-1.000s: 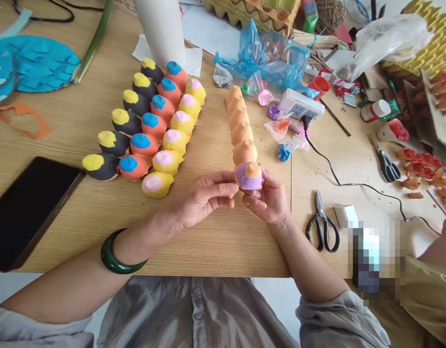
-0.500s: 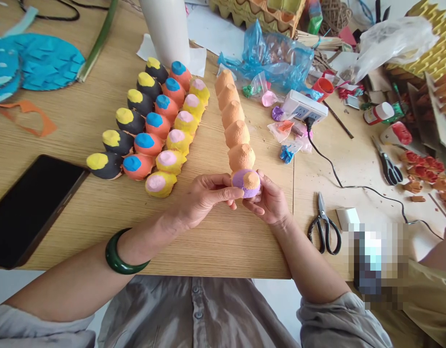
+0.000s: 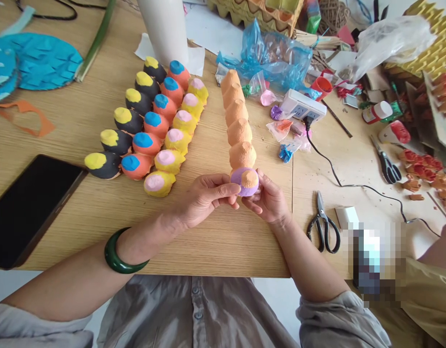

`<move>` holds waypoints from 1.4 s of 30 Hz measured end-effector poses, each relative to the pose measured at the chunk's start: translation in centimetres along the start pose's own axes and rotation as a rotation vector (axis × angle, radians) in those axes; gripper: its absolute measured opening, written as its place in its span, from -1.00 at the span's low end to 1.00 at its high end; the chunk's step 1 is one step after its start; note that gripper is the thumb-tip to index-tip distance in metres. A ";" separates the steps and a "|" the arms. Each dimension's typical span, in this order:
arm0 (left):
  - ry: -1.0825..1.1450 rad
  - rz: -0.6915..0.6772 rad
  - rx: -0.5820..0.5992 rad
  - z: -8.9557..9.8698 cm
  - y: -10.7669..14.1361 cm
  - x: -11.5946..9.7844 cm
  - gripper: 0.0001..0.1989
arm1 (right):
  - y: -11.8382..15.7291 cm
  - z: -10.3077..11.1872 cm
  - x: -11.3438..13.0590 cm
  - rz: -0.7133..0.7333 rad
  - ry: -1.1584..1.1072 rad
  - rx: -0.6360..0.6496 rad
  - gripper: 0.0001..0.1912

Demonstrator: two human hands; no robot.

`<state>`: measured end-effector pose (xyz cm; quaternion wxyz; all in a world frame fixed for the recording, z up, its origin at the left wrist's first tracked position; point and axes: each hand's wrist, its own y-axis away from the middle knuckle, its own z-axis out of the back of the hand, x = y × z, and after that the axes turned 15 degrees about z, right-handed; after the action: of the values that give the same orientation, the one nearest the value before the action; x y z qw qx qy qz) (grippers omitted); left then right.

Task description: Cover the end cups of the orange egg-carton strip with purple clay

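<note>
Shaping the purple clay (image 3: 238, 174) around the near end of the orange strip (image 3: 242, 153) seems the step in hand; any further press calls for light, even fingertips. The left hand (image 3: 208, 195) and right hand (image 3: 273, 200) clamp it from both sides, the right fingertips perhaps underneath. Coloured cups (image 3: 145, 141) stand left on the table (image 3: 215, 251), a socket block (image 3: 301, 104) right.

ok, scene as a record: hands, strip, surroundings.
left hand: thumb on purple layer
right hand: gripping same cup, other side
orange egg-carton strip: nearest cup purple, orange tip exposed
left: black row, orange-red row, yellow row; phone
right: power strip, black plug inserted; black-handled scissors
</note>
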<state>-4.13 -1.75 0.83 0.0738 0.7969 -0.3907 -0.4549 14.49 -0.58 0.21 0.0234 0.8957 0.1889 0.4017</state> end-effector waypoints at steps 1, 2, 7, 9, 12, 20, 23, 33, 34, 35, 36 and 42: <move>-0.005 -0.006 0.015 0.0 0.1 0.0 -0.59 | 0.0 0.0 0.0 0.011 0.004 0.011 -0.44; -0.010 -0.007 0.029 0.0 0.1 0.0 -0.60 | 0.0 0.1 0.0 0.025 0.010 0.022 -0.44; -0.009 -0.016 0.030 0.1 0.3 0.0 -0.65 | -0.1 0.3 -0.1 0.059 0.051 0.031 -0.49; -0.003 -0.039 0.047 0.0 0.3 -0.1 -0.68 | -0.1 0.3 -0.1 0.066 0.045 0.029 -0.49; 0.010 -0.038 0.120 -0.1 0.3 -0.3 -0.74 | -0.1 0.3 -0.1 0.080 0.018 0.032 -0.49; 0.007 -0.059 0.045 0.1 0.1 0.0 -0.72 | 0.0 0.2 -0.2 0.095 0.015 0.049 -0.46; -0.022 -0.094 0.042 0.3 0.1 0.1 -0.71 | 0.1 0.3 -0.2 0.070 0.009 0.062 -0.46; -0.015 -0.053 0.133 0.4 0.2 0.1 -0.66 | -0.2 0.6 -0.2 0.036 -0.068 0.081 -0.46; -0.043 -0.077 0.094 0.4 0.3 0.2 -0.69 | -0.2 0.5 -0.2 0.036 -0.068 0.074 -0.46; -0.077 -0.108 0.051 0.4 0.3 0.2 -0.71 | -0.2 0.5 -0.2 0.034 -0.067 0.068 -0.47; -0.117 -0.140 0.013 0.5 0.3 0.3 -0.74 | -0.2 0.5 -0.2 0.031 -0.065 0.063 -0.47; -0.186 -0.246 -0.042 0.7 0.2 0.8 -0.78 | -0.2 0.5 -0.5 0.012 -0.053 0.066 -0.49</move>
<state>-4.54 -2.21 0.02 -0.0025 0.7913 -0.2859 -0.5404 14.43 -0.50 -0.54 -0.0035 0.9075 0.1961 0.3715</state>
